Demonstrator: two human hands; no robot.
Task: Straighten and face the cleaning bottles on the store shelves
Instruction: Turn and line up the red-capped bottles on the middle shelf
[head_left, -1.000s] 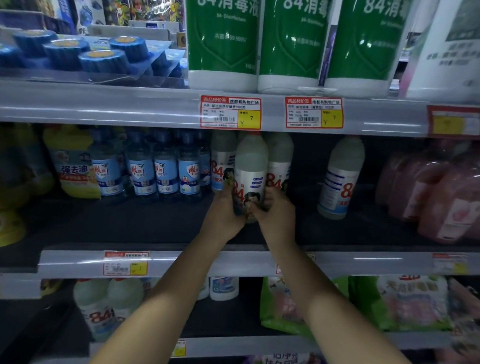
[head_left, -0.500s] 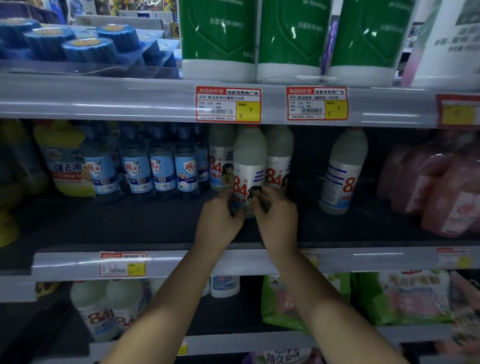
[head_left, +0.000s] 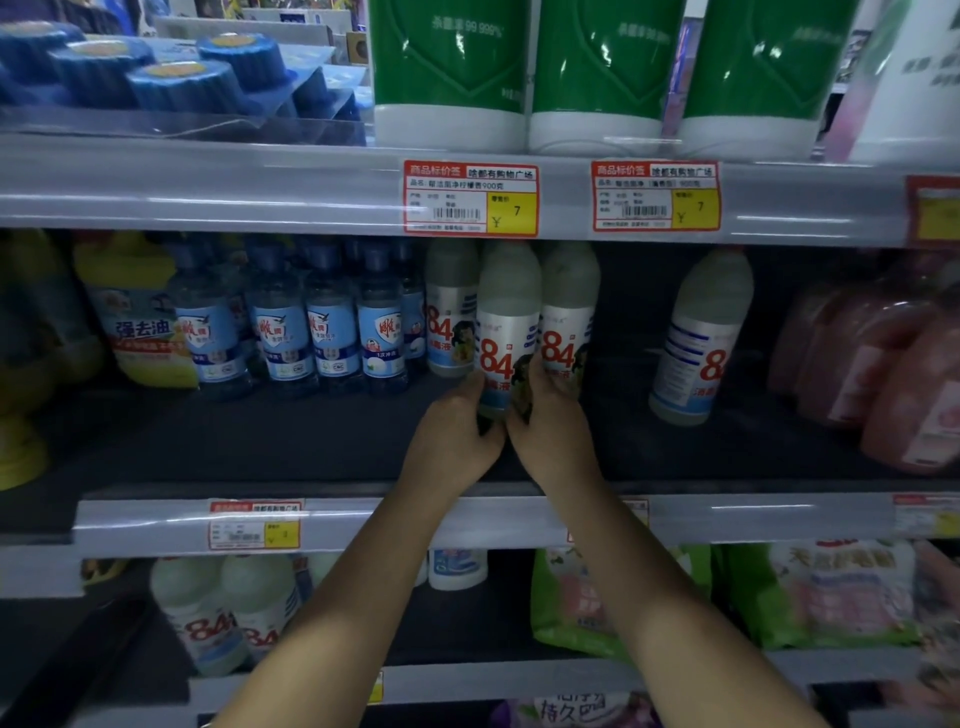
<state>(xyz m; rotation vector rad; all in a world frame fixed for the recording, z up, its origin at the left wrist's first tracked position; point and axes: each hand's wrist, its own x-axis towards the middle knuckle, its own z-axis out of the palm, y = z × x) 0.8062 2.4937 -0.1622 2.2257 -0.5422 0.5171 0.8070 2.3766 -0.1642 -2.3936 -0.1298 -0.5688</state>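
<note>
Head view: the middle 84 bottle (head_left: 506, 332) is clasped low on its body by the left hand (head_left: 451, 441) and the right hand (head_left: 553, 435), fingers curled round either side, judged so that it can be twisted until its label faces front. It stands on the middle shelf (head_left: 311, 447), just ahead of two 84 bottles (head_left: 451, 317) touching it behind. Right of it, well apart, a lone 84 bottle (head_left: 698, 338) is seen tilted and turned off-front. Left of it, blue bottles (head_left: 332, 332) are ranked near the back.
</note>
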